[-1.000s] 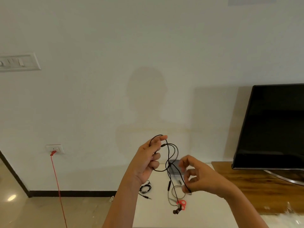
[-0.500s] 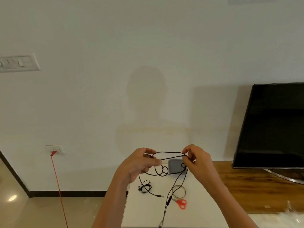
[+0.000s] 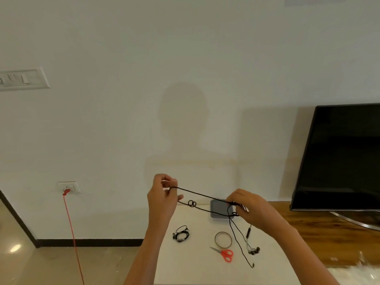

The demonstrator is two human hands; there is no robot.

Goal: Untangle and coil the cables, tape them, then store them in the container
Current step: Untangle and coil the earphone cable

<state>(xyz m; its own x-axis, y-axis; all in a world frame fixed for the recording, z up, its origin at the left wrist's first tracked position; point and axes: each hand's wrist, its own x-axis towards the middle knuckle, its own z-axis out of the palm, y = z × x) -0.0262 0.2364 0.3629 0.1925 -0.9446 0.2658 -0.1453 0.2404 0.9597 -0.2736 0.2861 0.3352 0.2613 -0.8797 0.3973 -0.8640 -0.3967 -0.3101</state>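
Your forearms rise from the bottom edge, both hands held up above the white tabletop [image 3: 185, 266]. Your left hand [image 3: 162, 199] is upright, thumb and forefinger pinching one end of a loop of black earphone cable [image 3: 202, 194], the other fingers loosely curled. Your right hand [image 3: 249, 208], lower and palm-down, pinches the other end; the two strands run taut between the hands, with small twists just right of your left hand.

From your right hand the cable tails hang to the tabletop, ending in earbuds [image 3: 254, 250] below your right wrist. Under the span between your hands lie red-handled scissors [image 3: 226, 254], a tape roll [image 3: 215, 240] and a second coiled cable [image 3: 181, 234]. The grey container [image 3: 218, 207] sits just behind your right hand's fingertips.

Beyond your right hand a dark television [image 3: 339, 157] stands on a wooden unit [image 3: 329, 235]. Left of your left hand, a red cord [image 3: 71, 229] drops from a wall socket [image 3: 68, 186].
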